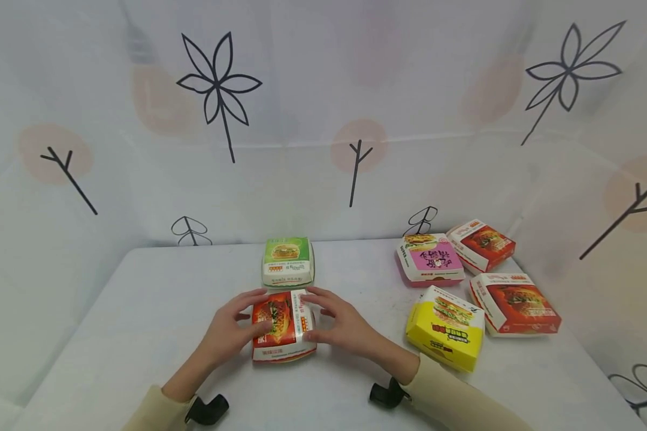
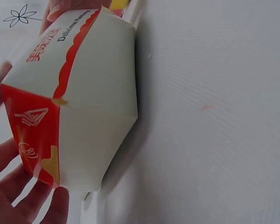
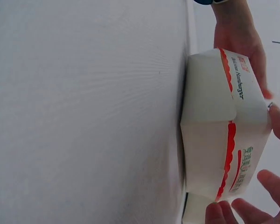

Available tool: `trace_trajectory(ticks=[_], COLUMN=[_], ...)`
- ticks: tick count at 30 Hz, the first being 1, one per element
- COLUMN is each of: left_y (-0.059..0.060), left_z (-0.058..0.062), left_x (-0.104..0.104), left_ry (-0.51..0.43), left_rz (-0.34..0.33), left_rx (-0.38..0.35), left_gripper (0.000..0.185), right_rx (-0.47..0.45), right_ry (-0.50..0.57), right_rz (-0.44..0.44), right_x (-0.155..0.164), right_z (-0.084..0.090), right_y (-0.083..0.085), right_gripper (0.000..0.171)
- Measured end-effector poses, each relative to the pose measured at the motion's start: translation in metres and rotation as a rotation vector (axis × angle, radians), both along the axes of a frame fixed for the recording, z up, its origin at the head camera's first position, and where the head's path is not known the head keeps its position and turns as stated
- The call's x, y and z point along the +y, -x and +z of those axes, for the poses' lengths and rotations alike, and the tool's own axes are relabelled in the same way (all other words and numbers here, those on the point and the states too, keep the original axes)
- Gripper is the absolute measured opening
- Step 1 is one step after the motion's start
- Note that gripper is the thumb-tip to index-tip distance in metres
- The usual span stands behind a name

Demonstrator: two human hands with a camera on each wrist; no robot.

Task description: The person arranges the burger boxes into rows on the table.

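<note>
A red and white paper hamburger box (image 1: 277,344) sits on the white table, with a hand on either side. My left hand (image 1: 232,329) holds its left side, thumb over the top and fingers toward the far corner. The right hand (image 1: 350,326) holds the opposite side, its thumb near the front right and fingertips by the far edge. Pale side walls of the hamburger box (image 2: 100,79) show in the left wrist view, with left fingertips (image 2: 60,200) against its red panel. Directly behind it stands a green and white hamburger box (image 1: 288,266).
To the right stand a pink box (image 1: 435,257), a yellow box (image 1: 447,335) and two red boxes (image 1: 485,244), (image 1: 520,305) of the same kind. A patterned white cloth (image 1: 302,179) hangs behind the table (image 1: 156,299). Black wrist cameras (image 1: 209,410) sit at both sleeves.
</note>
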State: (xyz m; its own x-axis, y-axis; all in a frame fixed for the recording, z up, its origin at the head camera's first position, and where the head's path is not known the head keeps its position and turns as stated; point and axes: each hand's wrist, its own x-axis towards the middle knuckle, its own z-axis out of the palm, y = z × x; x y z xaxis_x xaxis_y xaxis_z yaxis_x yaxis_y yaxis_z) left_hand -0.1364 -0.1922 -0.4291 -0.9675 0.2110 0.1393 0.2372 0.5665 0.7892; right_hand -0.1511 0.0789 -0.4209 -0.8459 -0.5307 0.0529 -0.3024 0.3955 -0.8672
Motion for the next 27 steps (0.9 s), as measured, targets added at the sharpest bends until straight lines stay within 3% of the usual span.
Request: trace_trajectory(ticks=[6,10,27], left_y=[0.0003,0.0001,-0.0025], left_z=[0.0017,0.0005,0.0024], left_x=[0.0022,0.0018,-0.0018], left_ry=[0.005,0.004,0.055], left_rz=[-0.111,-0.160,-0.143], left_rx=[-0.044,-0.040,0.011], left_gripper=[0.084,0.089,0.084], right_rx=[0.058,0.079,0.093], right_ry=[-0.051,-0.077,-0.071], right_rz=[0.015,0.024,0.026], right_x=[0.0003,0.0004,0.0023], right_z=[0.0009,0.0003,-0.0013], right_y=[-0.0003,0.0010,0.0019], right_gripper=[0.072,0.074,0.065])
